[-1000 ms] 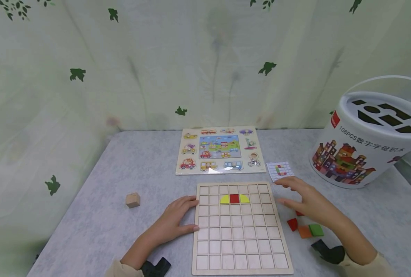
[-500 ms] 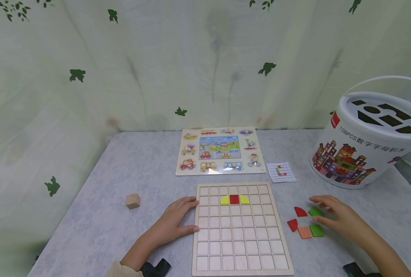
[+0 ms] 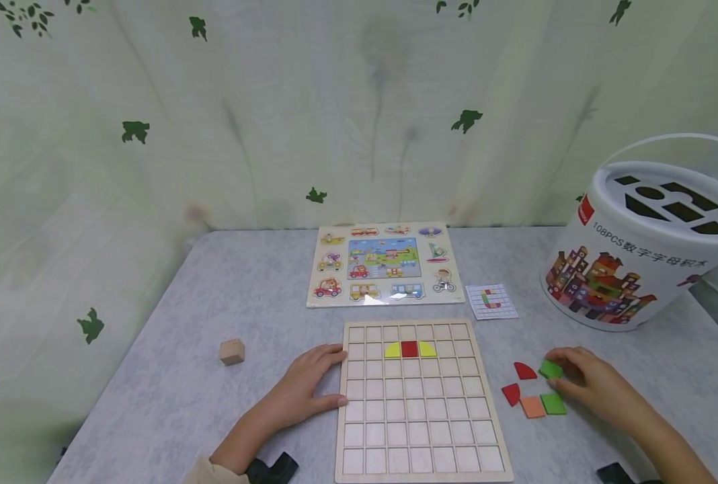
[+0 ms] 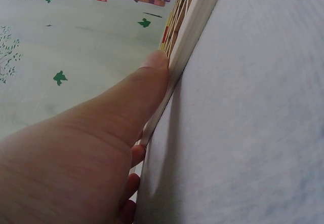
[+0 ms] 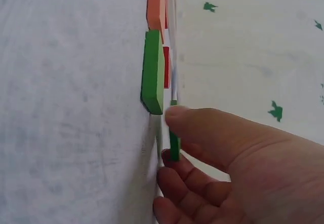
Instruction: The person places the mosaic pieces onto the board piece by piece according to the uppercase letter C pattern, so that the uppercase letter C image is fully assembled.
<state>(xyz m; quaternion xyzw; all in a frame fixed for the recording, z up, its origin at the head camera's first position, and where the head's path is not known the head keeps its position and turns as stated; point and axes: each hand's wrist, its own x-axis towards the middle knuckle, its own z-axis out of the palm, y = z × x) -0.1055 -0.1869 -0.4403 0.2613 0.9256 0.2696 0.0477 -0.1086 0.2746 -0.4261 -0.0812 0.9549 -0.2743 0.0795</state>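
Observation:
My left hand [image 3: 307, 380] rests along the left edge of the wooden grid board [image 3: 359, 470], thumb and fingertips at its rim. On the board, a red square tile [image 3: 409, 348] sits between a left yellow quarter-round tile [image 3: 392, 349] and a right yellow quarter-round tile [image 3: 427, 349]. To the right of the board, my right hand [image 3: 597, 386] pinches a green tile [image 5: 174, 144] between thumb and fingers, low over the table. Close by lie another green tile [image 3: 553, 404], an orange square tile [image 3: 532, 407] and two red quarter-round tiles [image 3: 525, 370].
A small pattern card [image 3: 492, 301] lies behind the board's right corner. Farther back is a vehicle picture puzzle [image 3: 385, 263]. One wooden cube [image 3: 232, 351] sits at the left. A large white block bucket [image 3: 631, 255] stands at the back right.
My right hand has moved from beside the board's upper right to the loose tiles, and its fingers have closed on the far green tile. My left hand stays put.

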